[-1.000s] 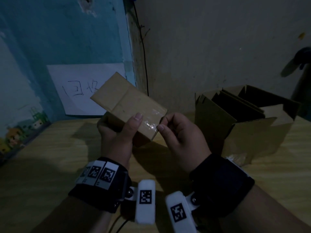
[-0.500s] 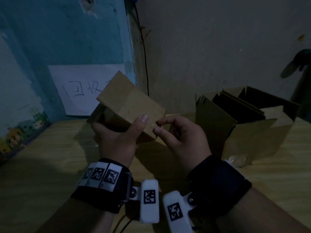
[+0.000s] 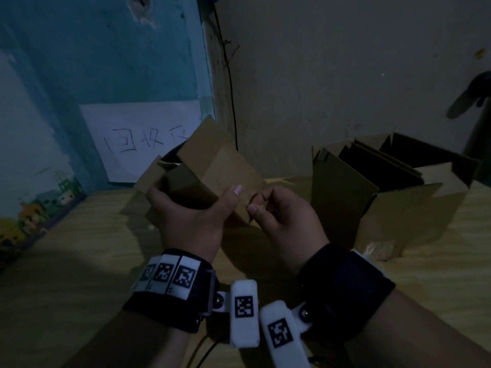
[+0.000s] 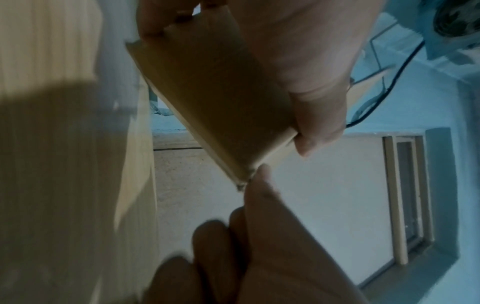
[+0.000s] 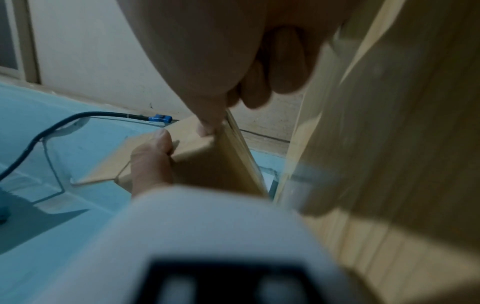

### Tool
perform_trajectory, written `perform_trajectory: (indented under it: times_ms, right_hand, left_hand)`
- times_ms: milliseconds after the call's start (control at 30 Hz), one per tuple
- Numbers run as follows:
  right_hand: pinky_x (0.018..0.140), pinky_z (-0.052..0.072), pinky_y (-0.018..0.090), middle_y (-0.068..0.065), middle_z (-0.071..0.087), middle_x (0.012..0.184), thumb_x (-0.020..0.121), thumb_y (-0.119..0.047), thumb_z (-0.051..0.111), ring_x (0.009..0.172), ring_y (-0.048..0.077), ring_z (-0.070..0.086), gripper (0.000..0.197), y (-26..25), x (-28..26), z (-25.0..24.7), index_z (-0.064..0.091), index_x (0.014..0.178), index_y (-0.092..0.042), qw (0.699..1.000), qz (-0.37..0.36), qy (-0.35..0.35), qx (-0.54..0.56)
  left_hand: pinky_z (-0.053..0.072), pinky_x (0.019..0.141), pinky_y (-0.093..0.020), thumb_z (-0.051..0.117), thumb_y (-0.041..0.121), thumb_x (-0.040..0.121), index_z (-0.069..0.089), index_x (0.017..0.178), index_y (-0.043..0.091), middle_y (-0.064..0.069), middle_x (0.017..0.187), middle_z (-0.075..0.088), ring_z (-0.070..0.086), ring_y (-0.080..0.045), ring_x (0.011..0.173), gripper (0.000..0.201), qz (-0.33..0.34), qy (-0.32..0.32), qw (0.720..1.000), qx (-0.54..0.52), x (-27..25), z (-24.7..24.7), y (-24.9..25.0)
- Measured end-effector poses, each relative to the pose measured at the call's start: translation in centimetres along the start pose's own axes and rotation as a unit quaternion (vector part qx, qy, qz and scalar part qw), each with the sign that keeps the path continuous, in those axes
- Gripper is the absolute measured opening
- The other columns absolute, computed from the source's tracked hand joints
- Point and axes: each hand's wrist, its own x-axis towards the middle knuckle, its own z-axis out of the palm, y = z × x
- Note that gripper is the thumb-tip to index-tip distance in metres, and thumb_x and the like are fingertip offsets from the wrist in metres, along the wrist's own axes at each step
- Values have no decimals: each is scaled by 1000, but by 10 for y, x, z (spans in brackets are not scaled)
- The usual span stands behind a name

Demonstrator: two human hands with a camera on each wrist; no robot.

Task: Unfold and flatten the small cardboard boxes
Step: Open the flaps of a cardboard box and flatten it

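Head view: small cardboard box (image 3: 212,171) raised above a wooden table (image 3: 79,248), clasped in left hand (image 3: 191,221) — thumb along its near face, end flaps open. Right hand (image 3: 284,221) pinching the box's lower near corner, just beside that thumb.

Left wrist view: thumb over the box edge.

Right wrist view: fingertips (image 5: 207,127) nipping the corner — fingers curled

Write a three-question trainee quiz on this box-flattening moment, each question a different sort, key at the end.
1. True or false: the small box lies on the table.
2. Which hand grips the small box: A left hand, B right hand?
3. Fill in: the right hand's fingertips are at the box's lower ___.

Key: 1 false, it is held up. 2 A. 3 corner.
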Motion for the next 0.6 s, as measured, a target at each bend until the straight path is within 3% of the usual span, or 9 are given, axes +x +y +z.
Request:
perform_trajectory:
  times_ms: [67, 133, 167, 233, 300, 367, 467, 533, 600]
  right_hand:
    - [63, 52, 30, 3, 68, 82, 96, -27, 72, 68, 17, 58, 5, -1, -1, 1, 67, 96, -27, 999, -8, 24, 32]
    - [59, 49, 25, -1, 62, 76, 93, -29, 76, 64, 9, 53, 12, -1, 0, -1, 66, 101, -28, 995, 4, 49, 87]
    - [60, 49, 27, -2, 60, 75, 92, -31, 77, 65, 9, 53, 16, 0, 2, -4, 66, 104, -29, 992, 14, 60, 109]
    - [64, 51, 32, -1, 61, 77, 91, -35, 78, 68, 12, 56, 23, 2, 5, -8, 65, 110, -34, 988, 36, 74, 130]
    - [71, 54, 33, 1, 63, 85, 89, -40, 79, 75, 12, 59, 34, 2, 7, -10, 62, 119, -37, 985, 68, 72, 142]
    - [87, 57, 37, -5, 63, 100, 86, -51, 79, 89, 9, 62, 50, 6, 9, -10, 58, 129, -38, 983, 117, 64, 129]
    - [102, 56, 45, -4, 63, 122, 81, -63, 78, 108, 14, 64, 68, 9, 10, -8, 56, 141, -39, 978, 162, 36, 126]
    - [94, 61, 39, 1, 70, 120, 83, -59, 79, 106, 17, 70, 59, 8, 10, -7, 64, 135, -33, 976, 157, 22, 150]
    - [75, 60, 24, -3, 78, 104, 93, -44, 74, 91, 8, 74, 30, 3, 8, -8, 74, 117, -26, 976, 128, 22, 176]
  left_hand:
    - [49, 72, -18, 98, 49, 53, 33, 153, 36, -3, 153, 50, 58, -21, 129, 120, -27, 11, 998, -50, 1, 1, 1]
    - [63, 87, -42, 97, 64, 42, 35, 153, 37, -4, 148, 57, 64, -27, 126, 130, -91, 17, 985, -145, 1, 1, 2]
    - [62, 94, -55, 95, 69, 40, 38, 153, 36, -5, 144, 60, 66, -30, 123, 131, -133, 14, 972, -193, 1, 1, 4]
    - [55, 103, -67, 94, 74, 40, 47, 153, 32, -11, 144, 62, 64, -37, 125, 130, -227, -24, 929, -290, 1, 0, 5]
    - [51, 103, -73, 92, 75, 50, 55, 152, 27, -20, 146, 63, 62, -47, 127, 119, -303, -64, 875, -373, 3, -1, 6]
    - [48, 103, -78, 84, 80, 60, 59, 150, 21, -27, 144, 65, 60, -54, 128, 110, -346, -111, 829, -424, 4, -3, 6]
    - [52, 99, -75, 69, 89, 70, 62, 149, 19, -31, 141, 67, 62, -58, 128, 106, -353, -179, 793, -464, 7, -7, 2]
    - [55, 97, -71, 60, 94, 73, 63, 148, 18, -33, 138, 68, 67, -59, 122, 107, -356, -198, 788, -462, 8, -8, -2]
    - [54, 101, -69, 62, 97, 69, 60, 150, 17, -34, 142, 65, 65, -58, 126, 113, -357, -210, 801, -433, 8, -6, -5]
